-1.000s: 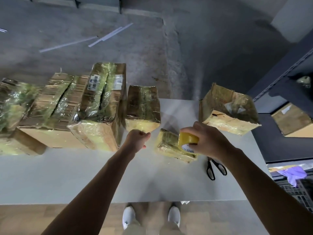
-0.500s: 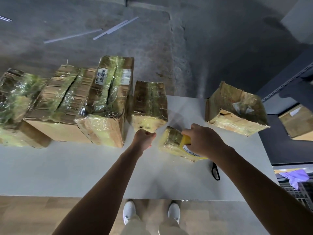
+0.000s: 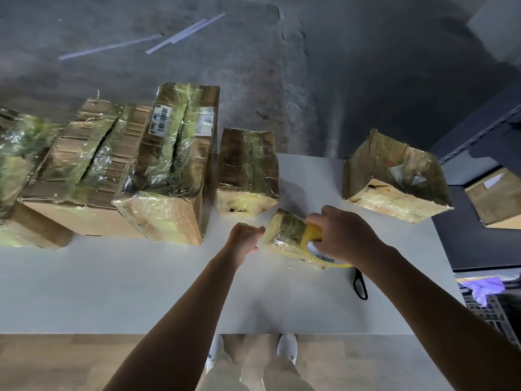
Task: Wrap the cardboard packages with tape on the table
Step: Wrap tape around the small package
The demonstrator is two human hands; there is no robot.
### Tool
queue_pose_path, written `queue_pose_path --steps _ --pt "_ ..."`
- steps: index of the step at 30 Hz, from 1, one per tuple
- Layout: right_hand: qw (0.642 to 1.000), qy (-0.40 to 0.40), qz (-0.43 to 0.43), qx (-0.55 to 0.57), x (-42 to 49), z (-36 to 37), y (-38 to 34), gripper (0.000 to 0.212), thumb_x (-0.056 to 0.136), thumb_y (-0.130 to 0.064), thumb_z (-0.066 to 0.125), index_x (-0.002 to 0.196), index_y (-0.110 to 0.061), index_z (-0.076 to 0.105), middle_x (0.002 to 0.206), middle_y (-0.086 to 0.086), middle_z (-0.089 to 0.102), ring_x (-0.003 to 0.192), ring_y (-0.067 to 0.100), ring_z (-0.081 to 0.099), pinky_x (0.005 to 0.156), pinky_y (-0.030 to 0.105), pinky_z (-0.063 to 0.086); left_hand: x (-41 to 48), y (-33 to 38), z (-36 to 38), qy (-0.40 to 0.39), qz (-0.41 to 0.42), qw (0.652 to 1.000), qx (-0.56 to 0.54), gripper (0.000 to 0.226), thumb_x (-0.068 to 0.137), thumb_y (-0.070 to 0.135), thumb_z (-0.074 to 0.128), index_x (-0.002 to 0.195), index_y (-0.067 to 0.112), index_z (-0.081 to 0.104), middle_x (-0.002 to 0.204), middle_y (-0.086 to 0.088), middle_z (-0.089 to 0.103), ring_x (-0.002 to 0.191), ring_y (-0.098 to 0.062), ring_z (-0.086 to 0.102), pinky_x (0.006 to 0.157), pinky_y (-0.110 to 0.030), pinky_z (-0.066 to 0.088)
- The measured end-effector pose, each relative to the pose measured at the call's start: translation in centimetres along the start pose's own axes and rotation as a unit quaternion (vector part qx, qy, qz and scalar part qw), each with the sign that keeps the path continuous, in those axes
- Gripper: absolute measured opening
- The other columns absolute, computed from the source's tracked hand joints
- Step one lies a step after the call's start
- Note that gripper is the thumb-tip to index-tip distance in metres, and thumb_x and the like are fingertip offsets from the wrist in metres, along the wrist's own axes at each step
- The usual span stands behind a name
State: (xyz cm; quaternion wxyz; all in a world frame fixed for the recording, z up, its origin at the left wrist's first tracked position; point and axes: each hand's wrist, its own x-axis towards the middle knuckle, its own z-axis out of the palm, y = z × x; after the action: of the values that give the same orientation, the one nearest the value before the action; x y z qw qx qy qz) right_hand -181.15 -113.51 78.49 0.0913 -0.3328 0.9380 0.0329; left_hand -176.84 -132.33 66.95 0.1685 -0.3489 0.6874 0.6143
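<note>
A small tape-wrapped cardboard package [image 3: 284, 235] lies on the white table [image 3: 112, 292], just right of centre. My right hand [image 3: 344, 238] grips a yellow tape roll [image 3: 313, 235] and holds it against the package's top right side. My left hand [image 3: 244, 239] is curled, thumb against forefinger, touching the package's left corner. It seems to pinch the clear tape end, which hardly shows.
Several wrapped boxes line the table's far edge: a small one [image 3: 248, 165], a tall one [image 3: 172, 165], a wide one [image 3: 84, 165] and one at the far right [image 3: 394, 176]. Black scissors [image 3: 361, 283] lie under my right forearm. Another box [image 3: 499, 196] sits on a dark shelf.
My left hand moved right until it reached the package's left corner. My right hand lowered the roll onto the package. The view shifted slightly.
</note>
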Motion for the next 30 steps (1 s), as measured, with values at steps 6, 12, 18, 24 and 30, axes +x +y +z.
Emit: queue_pose_path --steps 6,12,18,24,30 --pt "1.0 -0.001 0.007 0.017 -0.2 0.6 0.0 0.049 0.081 -0.045 0.063 0.127 -0.031 0.056 0.106 0.001 0.056 0.091 0.025 0.06 0.071 0.025 0.039 0.6 -1.2 1.6 -0.055 -0.058 0.992 -0.096 0.018 0.094 0.017 0.062 0.08 0.006 0.06 0.067 -0.003 0.045 0.063 -0.012 0.045 0.061 -0.023 0.046" --pt "1.0 0.005 -0.008 0.028 -0.3 0.7 -0.1 0.049 0.081 -0.043 0.066 0.127 -0.028 0.057 0.109 0.002 0.058 0.093 0.026 0.061 0.07 0.022 0.034 0.1 -2.9 2.1 -0.076 -0.065 0.983 -0.154 0.026 0.097 0.022 0.056 0.074 0.014 0.047 0.065 -0.001 0.033 0.06 -0.012 0.033 0.061 -0.024 0.036" --pt "1.0 0.005 -0.002 0.029 -0.5 0.7 -0.3 0.049 0.081 -0.042 0.065 0.126 -0.026 0.056 0.11 0.004 0.057 0.093 0.027 0.061 0.074 0.026 0.041 -1.2 -1.1 2.5 0.112 0.083 0.985 0.107 0.013 0.093 0.022 0.058 0.093 0.01 0.052 0.087 -0.004 0.055 0.078 -0.018 0.053 0.065 -0.028 0.04" --pt "0.999 0.02 -0.02 0.027 -0.9 0.4 -0.3 0.053 0.084 -0.04 0.065 0.132 -0.024 0.051 0.113 0.004 0.058 0.097 0.023 0.06 0.074 0.022 0.038 -3.7 -1.5 3.7 0.078 0.253 0.951 0.162 0.043 0.087 0.04 0.066 0.116 0.011 0.052 0.108 -0.004 0.051 0.095 -0.018 0.053 0.078 -0.031 0.048" --pt "0.98 0.004 -0.065 0.188 -2.4 0.3 2.3 0.058 0.082 -0.033 0.065 0.134 -0.038 0.041 0.117 -0.003 0.055 0.105 0.015 0.052 0.079 0.028 0.043 -3.5 -1.3 3.5 0.076 0.366 0.882 0.287 0.045 0.093 0.031 0.061 0.135 0.019 0.051 0.133 -0.009 0.043 0.114 -0.028 0.047 0.084 -0.041 0.052"
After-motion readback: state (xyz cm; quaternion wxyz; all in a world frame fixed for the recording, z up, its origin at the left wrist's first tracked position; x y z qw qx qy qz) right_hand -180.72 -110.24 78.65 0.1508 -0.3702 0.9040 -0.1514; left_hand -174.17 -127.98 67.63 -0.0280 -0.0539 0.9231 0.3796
